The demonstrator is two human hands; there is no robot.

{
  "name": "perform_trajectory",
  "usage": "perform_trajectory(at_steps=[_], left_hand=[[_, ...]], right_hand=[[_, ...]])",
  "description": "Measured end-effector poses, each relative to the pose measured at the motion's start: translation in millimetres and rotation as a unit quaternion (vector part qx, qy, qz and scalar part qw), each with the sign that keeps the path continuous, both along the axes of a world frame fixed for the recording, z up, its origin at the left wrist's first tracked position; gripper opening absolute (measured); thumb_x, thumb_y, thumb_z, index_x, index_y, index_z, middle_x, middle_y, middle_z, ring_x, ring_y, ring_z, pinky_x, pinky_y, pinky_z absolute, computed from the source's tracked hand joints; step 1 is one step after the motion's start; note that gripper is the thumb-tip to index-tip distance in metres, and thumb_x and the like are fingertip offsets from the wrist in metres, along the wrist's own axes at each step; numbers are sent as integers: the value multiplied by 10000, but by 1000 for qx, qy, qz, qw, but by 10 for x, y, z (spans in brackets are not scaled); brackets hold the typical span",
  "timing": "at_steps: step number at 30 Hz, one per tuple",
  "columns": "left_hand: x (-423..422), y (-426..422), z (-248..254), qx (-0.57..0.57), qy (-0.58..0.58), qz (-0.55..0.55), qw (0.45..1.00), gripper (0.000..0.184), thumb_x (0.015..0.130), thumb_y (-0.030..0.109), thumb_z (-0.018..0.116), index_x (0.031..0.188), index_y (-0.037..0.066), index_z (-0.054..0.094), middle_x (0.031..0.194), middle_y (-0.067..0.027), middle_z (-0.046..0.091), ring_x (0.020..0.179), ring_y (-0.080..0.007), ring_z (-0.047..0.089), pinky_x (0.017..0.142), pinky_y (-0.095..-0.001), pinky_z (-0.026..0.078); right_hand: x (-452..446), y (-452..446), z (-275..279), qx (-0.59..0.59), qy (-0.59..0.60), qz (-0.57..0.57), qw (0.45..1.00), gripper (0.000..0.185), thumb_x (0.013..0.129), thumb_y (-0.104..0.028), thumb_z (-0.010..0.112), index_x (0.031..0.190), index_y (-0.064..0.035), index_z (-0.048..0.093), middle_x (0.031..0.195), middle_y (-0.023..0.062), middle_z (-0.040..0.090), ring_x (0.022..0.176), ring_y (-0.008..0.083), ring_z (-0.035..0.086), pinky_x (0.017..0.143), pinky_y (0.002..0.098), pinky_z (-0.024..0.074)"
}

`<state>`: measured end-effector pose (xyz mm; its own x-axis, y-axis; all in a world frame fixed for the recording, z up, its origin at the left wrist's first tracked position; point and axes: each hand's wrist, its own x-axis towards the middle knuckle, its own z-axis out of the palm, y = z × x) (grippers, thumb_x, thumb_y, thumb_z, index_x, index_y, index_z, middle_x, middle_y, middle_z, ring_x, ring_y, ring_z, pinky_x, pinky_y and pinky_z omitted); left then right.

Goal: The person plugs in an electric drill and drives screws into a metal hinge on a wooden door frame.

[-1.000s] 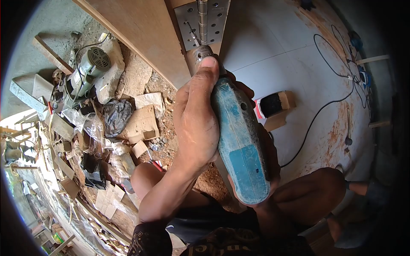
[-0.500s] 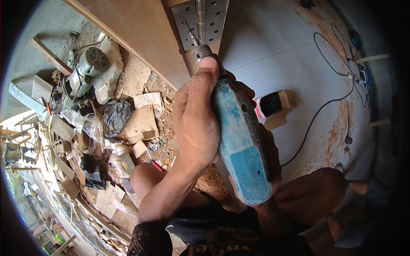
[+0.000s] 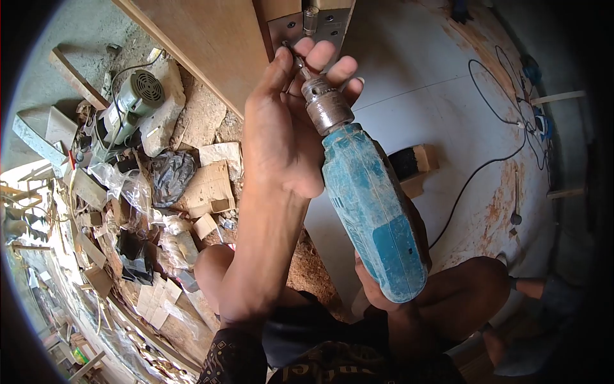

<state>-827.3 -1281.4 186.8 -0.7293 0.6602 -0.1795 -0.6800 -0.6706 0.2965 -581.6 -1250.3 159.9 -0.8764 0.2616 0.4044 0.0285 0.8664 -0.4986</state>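
A worn teal power drill (image 3: 374, 211) points up and left toward a metal hinge (image 3: 284, 29) on a wooden door edge. My right hand (image 3: 373, 281) grips it from beneath, mostly hidden behind its body. Beside the metal chuck (image 3: 327, 107), my left hand (image 3: 281, 128) is palm up, its thumb and forefinger closed around the slim driver bit (image 3: 302, 67) at its front end. The other fingers curl loosely behind the bit. A small dark tip shows just above the thumb; whether it is a screw I cannot make out.
The wooden door panel (image 3: 198, 45) stands at upper left. A small open cardboard box (image 3: 422, 166) is on the pale floor at right, near a black cable (image 3: 460, 198). A motor (image 3: 141, 93), plastic bags and cardboard scraps (image 3: 208, 185) litter the left.
The drill has moved back, down and right from the hinge. My left hand has slid off the chuck to the bit's front end, turning its palm up.
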Motion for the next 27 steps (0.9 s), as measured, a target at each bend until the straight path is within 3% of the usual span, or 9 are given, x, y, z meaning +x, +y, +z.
perform_trajectory(at_steps=[3,10,13,15,18,27], left_hand=[[-127,17,-97,49,-71,-9,996,199,1098,209,451,1147,47,556,1000,-109,699,989,-284,716,907,-470,614],[-72,67,-80,76,-79,17,994,169,1089,173,480,1124,17,537,997,-132,688,1018,-305,720,984,-482,612],[-63,85,-33,47,-74,46,995,159,1089,146,472,1121,0,525,1001,-147,682,1059,-325,715,1035,-494,593],[-61,81,-40,61,-62,50,995,149,1087,117,466,1078,-18,528,978,-163,722,1131,-327,694,1126,-532,510],[-38,92,-19,59,-71,58,994,155,1099,130,440,1124,-6,509,998,-171,683,1091,-337,710,1082,-493,568],[-91,75,-126,118,-46,22,992,168,1106,145,431,1104,-5,508,988,-174,685,1088,-337,711,1092,-502,558]], right_hand=[[-9,-2,-9,-4,0,-1,1000,708,859,-296,801,1344,135,519,1273,288,609,1109,374,674,966,437,558],[25,11,-11,16,-11,5,1000,654,876,-286,779,1326,121,537,1253,270,618,1088,366,676,953,429,557],[36,30,-12,24,-18,8,1000,632,883,-282,770,1319,115,545,1244,262,622,1079,362,676,947,425,557],[38,28,-11,29,-21,10,999,616,887,-279,764,1314,111,550,1238,257,624,1073,360,677,943,423,556],[49,32,-23,38,-26,12,999,594,894,-274,755,1306,105,558,1229,249,628,1064,356,677,938,420,556],[66,38,-51,61,-41,14,997,528,915,-261,727,1283,87,581,1203,226,639,1036,345,680,921,409,555]])
